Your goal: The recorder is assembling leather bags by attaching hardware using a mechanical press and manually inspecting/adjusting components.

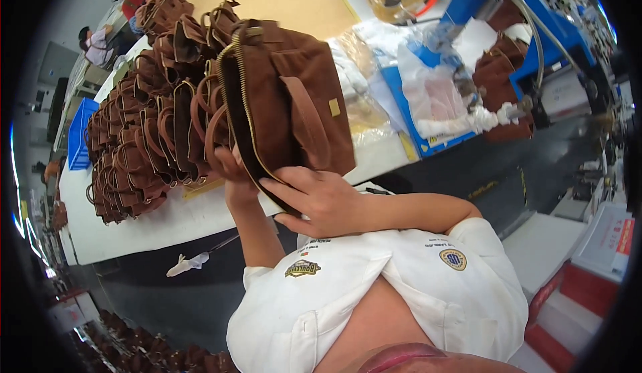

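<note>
One brown handbag (267, 88) stands between my hands at the near edge of the white table (134, 239), its gold zip (248, 115) parted along one side. Its mouth shows only dark inside; I cannot make out any contents. My right hand (324, 202) lies at the end of the zip nearest me, fingers slightly parted and touching the bag's edge; whether they pinch it I cannot tell. My left hand (231, 165) is at the far side beside a handle, partly hidden by the bag, so I cannot tell how tightly those fingers close. Just to the left crowd rows of similar brown bags (144, 132), several with mouths agape. Beyond them sits a blue crate (81, 132), its inside out of my sight. To the right, a blue tray (405, 109) bears crumpled clear plastic (435, 85), near a blue machine (555, 32).
</note>
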The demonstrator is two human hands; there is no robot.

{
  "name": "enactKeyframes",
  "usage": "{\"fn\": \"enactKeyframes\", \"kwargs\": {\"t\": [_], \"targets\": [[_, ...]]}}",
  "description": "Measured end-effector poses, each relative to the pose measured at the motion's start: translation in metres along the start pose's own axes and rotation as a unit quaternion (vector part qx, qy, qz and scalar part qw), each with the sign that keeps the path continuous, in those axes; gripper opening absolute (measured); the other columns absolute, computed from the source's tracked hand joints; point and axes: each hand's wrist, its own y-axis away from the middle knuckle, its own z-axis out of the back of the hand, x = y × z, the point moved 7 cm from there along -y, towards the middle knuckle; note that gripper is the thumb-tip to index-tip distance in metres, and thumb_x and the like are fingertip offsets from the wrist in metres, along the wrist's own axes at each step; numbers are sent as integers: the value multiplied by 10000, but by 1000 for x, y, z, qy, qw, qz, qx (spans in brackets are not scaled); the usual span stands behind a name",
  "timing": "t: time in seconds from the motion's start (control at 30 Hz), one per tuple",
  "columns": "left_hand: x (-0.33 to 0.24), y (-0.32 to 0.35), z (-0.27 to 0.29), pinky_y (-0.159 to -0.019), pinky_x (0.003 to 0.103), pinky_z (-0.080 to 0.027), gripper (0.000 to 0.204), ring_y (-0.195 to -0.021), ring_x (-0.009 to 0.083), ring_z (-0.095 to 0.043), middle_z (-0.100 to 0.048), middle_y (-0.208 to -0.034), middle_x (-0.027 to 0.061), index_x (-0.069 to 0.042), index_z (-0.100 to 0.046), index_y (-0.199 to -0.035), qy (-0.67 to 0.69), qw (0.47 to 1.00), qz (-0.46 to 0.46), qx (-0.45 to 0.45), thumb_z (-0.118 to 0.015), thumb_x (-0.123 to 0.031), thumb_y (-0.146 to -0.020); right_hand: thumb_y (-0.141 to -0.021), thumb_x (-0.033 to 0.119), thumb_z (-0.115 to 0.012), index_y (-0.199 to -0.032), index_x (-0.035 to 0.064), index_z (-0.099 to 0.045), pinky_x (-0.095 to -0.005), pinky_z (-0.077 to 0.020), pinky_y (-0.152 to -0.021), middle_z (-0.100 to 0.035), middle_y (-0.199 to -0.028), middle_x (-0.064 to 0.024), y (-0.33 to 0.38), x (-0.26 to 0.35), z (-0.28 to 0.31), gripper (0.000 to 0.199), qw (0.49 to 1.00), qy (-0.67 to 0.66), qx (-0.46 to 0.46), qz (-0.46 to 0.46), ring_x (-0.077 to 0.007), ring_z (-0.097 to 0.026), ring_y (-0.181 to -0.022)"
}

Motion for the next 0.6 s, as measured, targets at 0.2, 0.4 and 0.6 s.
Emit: {"fn": "enactKeyframes", "kwargs": {"t": [0.2, 0.4, 0.6], "targets": [[42, -36, 26, -964, 307, -413, 718, -1077, 201, -548, -549, -1232, 127, 5, -441, -1316, -286, 906, 299, 88, -285, -591, -947, -834, 158, -622, -1301, -18, -443, -378, -450, -920, -488, -1294, -179, 26, -8, -34, 530, 955, -234, 181, 1, -302, -510, -1138], [60, -14, 28, -982, 344, -414, 570, -1157, 217, -519, -504, -1299, 125, -17, -398, -1352, -385, 863, 304, 120, -329, -453, -992, -846, 145, -649, -1057, 4, -654, -288, -503, -774, -660, -1003, -94, 85, -83, 37, 254, 827, -389, 348, -208, -185, -637, -878], [69, -56, -44, -987, 294, -383, 388, -1148, 161, -511, -566, -1232, 88, -8, -493, -1282, -473, 775, 269, 321, -487, -236, -967, -815, 89, -637, -973, 14, -675, -298, -498, -735, -670, -916, -81, 232, -260, 179, 179, 875, 68, 41, -478, -173, -630, -818]]}}
